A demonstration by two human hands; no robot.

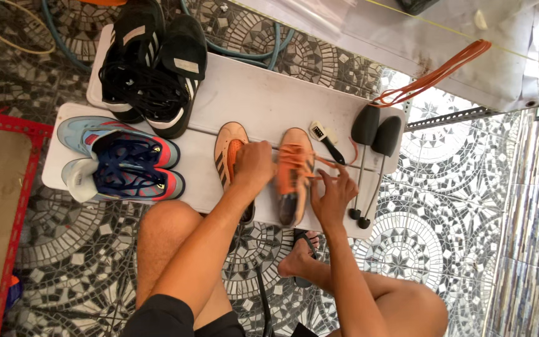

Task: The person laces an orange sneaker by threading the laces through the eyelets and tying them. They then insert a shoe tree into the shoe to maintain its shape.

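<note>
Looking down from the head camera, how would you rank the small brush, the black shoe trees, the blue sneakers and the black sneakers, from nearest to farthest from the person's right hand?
From the right hand:
1. Small brush, just above the hand on the white board.
2. Black shoe trees, up and to the right, only slightly farther than the brush.
3. Blue sneakers, far left, past the orange shoes.
4. Black sneakers, upper left corner.

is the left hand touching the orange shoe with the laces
Touching. The head view shows the left hand resting on the side of the laced orange shoe, with no gap between them.
</note>
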